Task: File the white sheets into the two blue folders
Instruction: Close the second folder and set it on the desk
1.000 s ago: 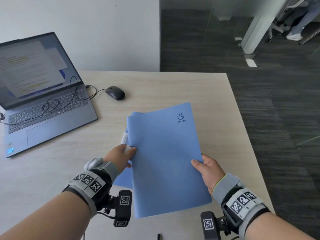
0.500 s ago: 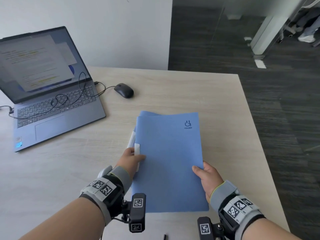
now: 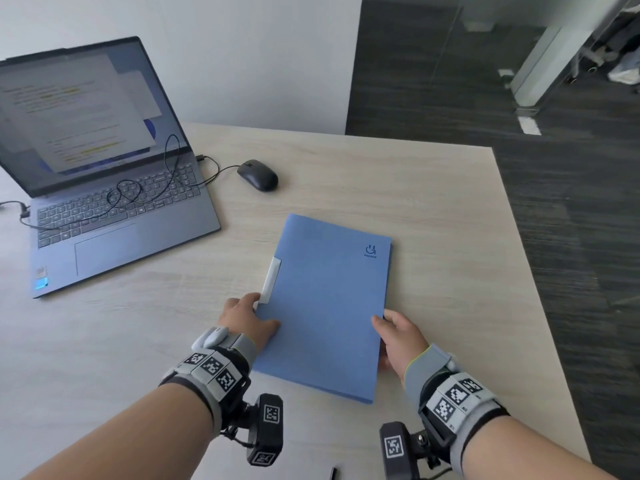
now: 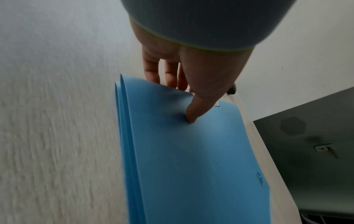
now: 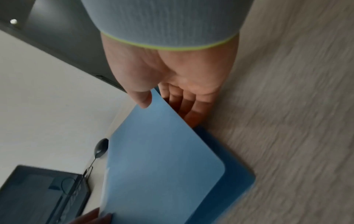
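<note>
At the near edge of the bench (image 3: 433,188) a small dark object (image 3: 333,472) pokes into the head view, too little of it visible to name. Just beyond, both hands hold the near end of the blue folders (image 3: 329,306), which lie closed and stacked near the middle of the bench with their long sides running away from the person.

The left hand (image 3: 247,318) grips the left near edge: the left wrist view shows its thumb pressed on the top cover and its fingers (image 4: 153,71) curled under the edge, where several blue layers fan apart. The right hand (image 3: 398,337) grips the right near edge, thumb on the top cover and fingers (image 5: 184,104) tucked beneath it; in the right wrist view a darker blue layer lies below the lifted cover.

A white tab (image 3: 270,280) sits on the folders' left edge, just beyond the left hand. A dark logo (image 3: 370,250) marks the far right corner of the top cover. Whether white sheets are inside cannot be told.

Farther off, left of the folders, an open grey laptop (image 3: 114,216) has a black cable (image 3: 138,192) looped over its keyboard. A black mouse (image 3: 258,174) lies just right of the laptop, beyond the folders and apart from them.
</note>
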A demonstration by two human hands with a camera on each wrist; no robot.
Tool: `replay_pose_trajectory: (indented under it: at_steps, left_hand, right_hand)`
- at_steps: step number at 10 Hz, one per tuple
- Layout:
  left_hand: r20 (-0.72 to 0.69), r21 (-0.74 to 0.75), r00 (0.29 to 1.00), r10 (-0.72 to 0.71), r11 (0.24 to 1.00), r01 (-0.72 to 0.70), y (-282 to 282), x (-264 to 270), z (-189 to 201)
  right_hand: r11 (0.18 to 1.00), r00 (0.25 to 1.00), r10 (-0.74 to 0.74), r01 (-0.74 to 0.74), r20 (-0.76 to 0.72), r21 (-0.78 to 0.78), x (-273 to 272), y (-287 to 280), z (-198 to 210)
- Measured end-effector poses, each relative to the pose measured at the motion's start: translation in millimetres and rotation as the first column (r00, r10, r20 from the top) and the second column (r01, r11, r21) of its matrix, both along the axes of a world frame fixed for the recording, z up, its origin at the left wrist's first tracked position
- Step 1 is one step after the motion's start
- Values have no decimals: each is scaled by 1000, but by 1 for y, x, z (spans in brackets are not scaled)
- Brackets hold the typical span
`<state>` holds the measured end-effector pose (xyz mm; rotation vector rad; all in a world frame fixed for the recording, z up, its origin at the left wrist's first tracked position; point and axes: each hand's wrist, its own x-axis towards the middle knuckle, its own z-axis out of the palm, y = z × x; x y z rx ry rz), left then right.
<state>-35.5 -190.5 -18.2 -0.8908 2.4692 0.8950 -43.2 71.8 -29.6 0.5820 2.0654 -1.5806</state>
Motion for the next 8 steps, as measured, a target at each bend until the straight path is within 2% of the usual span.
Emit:
replay_pose_trajectory:
  at_steps: [1, 2, 4, 7, 8]
  left_hand:
    - [23, -27, 1000, -5, 1000, 6, -1, 3, -5]
    - [19, 22, 1000, 0, 1000, 0, 4, 8, -6]
    - [50, 66, 997, -53, 997, 50, 23, 21, -1]
    - [81, 130, 986, -144, 983, 132, 40, 28, 23]
    - [2, 175, 990, -142, 975, 139, 40, 21, 43]
  right_hand:
    - [997, 1000, -30, 29, 4, 70, 3, 7, -1]
    - [991, 999, -36, 39, -25, 130, 7, 12, 3]
    - [991, 996, -82, 84, -32, 101, 5, 20, 10]
    - [995, 1000, 16, -15, -7, 103, 0, 48, 26]
    - [998, 999, 23, -21, -49, 56, -3, 45, 53]
